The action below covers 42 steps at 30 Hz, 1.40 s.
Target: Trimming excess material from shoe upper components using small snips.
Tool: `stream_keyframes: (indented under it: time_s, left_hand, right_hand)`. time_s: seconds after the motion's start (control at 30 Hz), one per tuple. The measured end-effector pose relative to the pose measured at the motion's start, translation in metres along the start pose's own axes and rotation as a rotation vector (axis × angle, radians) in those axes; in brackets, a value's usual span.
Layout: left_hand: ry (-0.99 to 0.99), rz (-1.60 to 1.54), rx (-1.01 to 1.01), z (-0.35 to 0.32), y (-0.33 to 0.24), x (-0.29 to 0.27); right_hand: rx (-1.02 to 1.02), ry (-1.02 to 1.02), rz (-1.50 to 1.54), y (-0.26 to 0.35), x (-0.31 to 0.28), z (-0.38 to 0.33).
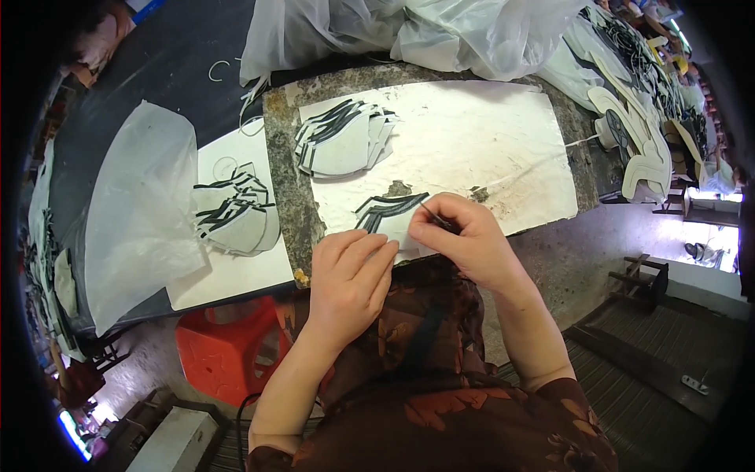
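Note:
A light-coloured cut piece with black-and-grey striped trim (391,208) lies on the white sheet (487,126), close to the near edge of the work board. My left hand (352,282) rests over its near left side, fingers stretched out and lying flat, hiding part of it. Pinched between thumb and forefinger, my right hand (465,242) holds a thin dark thing (442,221) whose end meets the right end of the trim. Whether that is a strip or a slim tool, I cannot tell. Beyond my hands sits a fanned stack of similar trimmed pieces (346,141).
Another pile of trimmed pieces (242,224) lies to the left, beside a translucent plastic sheet (141,212). Large plastic bags (409,35) stand at the back. A roll with a pale string (610,130) is at the right. Below the table is a red stool (216,354).

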<state>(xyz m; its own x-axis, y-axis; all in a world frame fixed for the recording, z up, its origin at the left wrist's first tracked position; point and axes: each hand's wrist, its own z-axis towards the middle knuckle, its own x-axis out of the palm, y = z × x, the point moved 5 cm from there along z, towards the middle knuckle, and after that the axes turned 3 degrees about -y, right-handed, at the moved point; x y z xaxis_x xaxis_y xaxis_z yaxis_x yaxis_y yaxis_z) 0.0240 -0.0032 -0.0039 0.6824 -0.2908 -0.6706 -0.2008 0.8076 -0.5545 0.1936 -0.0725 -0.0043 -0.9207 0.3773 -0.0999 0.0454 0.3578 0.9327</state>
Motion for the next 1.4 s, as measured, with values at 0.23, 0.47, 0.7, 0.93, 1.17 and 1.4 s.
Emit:
stream_keyframes:
  time_s: [0.23,0.47,0.7,0.93,1.17,1.4]
  left_hand:
    - [0.02,-0.054,-0.044,-0.003,0.017,0.019]
    - [0.016,-0.088,-0.069,-0.004,0.02,0.021]
    - [-0.021,-0.064,-0.048,-0.007,0.021,0.022]
    - [-0.031,-0.02,-0.038,-0.008,0.021,0.021]
    - [-0.024,0.002,-0.037,-0.008,0.021,0.022]
    - [0.0,0.049,-0.04,-0.007,0.02,0.023]
  right_hand:
    - [-0.025,-0.066,-0.17,-0.012,0.009,0.02]
    - [-0.158,-0.173,-0.402,-0.014,0.017,0.022]
    - [-0.225,-0.288,-0.498,-0.012,0.024,0.018]
    - [-0.246,-0.331,-0.481,-0.015,0.026,0.017]
    - [-0.294,-0.362,-0.545,-0.013,0.028,0.017]
    - [-0.322,-0.396,-0.573,-0.014,0.031,0.015]
